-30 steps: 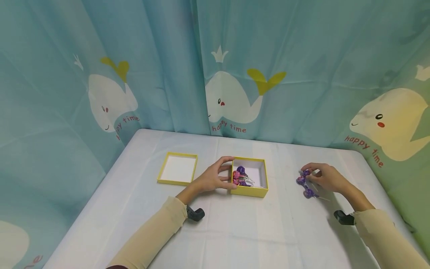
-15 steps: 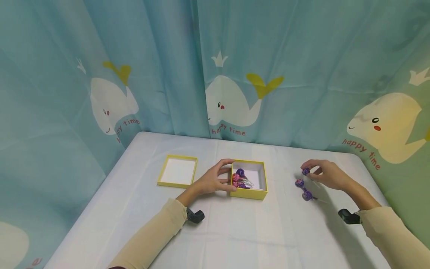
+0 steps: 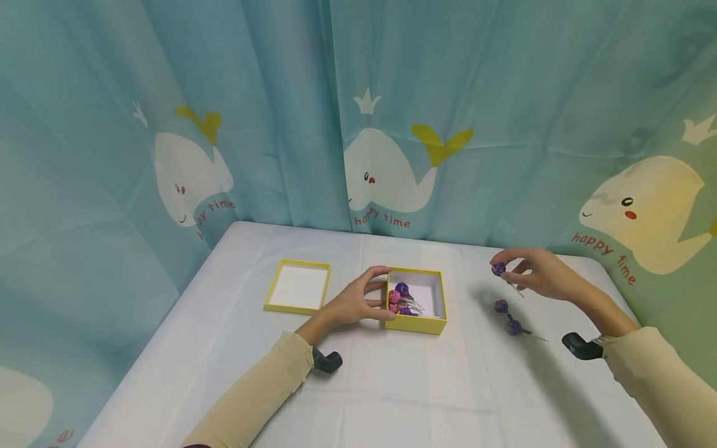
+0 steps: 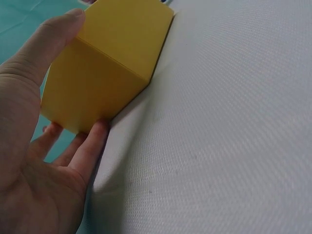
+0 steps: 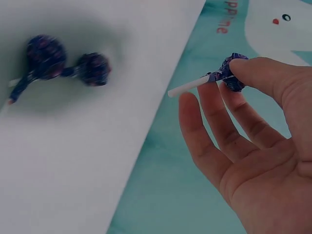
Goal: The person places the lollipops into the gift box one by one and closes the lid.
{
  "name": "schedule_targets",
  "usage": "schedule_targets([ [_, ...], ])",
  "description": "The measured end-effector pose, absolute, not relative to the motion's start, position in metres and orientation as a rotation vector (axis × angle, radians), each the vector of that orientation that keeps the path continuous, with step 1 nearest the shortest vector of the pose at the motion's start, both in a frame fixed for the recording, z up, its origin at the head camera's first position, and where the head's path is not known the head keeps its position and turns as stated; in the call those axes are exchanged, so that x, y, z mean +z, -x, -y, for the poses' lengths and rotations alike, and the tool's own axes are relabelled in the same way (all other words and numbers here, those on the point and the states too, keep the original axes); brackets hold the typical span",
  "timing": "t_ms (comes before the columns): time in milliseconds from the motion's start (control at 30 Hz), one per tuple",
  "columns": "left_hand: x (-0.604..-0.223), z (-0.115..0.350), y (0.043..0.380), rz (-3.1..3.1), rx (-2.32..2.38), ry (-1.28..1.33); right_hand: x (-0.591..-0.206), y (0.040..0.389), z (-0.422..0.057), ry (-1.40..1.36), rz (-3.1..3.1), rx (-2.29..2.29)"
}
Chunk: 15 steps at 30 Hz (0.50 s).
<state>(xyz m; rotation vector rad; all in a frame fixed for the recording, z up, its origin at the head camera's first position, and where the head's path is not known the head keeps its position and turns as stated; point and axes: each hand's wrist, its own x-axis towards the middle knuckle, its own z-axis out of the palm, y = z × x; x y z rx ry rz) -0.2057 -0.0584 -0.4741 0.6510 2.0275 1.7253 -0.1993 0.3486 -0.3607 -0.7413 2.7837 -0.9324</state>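
Yellow cardboard-like box (image 3: pixel 417 322) stands upright and uncovered on the desk (image 3: pixel 437 386). It holds a cluster of pink and purple candies (image 3: pixel 394 297), heads against the left wall and white sticks pointing right; some overlap, so the exact count cannot be told.

Left hand (image 3: pixel 353 300): grips the left end of the box. The fingers are spread about as wide as that end, the thumb on the near wall and the other fingers reaching across the left wall to the far corner. The palm stands off from the wall.

Right hand (image 3: pixel 549 274): pinches one purple lollipop (image 3: pixel 498 269) by its wrapped head between the thumb and the other fingers, which are closed to the width of the head. The white stick projects past the fingers. The lollipop is held above the desk, to the right of the box and well apart from it.

Below the right hand, two purple loose lollipops (image 3: pixel 514 327) lie on the desk just beside each other, one nearer the person.

Left of the box, beyond the left wrist, the lid (image 3: pixel 298 285) lies flat with its white inside up. Behind the desk hangs a blue-green curtain (image 3: pixel 269 112) printed with white whales (image 3: pixel 386 168).
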Motion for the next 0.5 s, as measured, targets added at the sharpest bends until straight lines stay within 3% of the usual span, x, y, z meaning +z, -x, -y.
schedule_targets([
  [500, -0.473, 0.058, 0.205, -2.02, 1.728, -0.642, -0.342, 0.202, -0.308, 0.747, -2.717, -0.916],
])
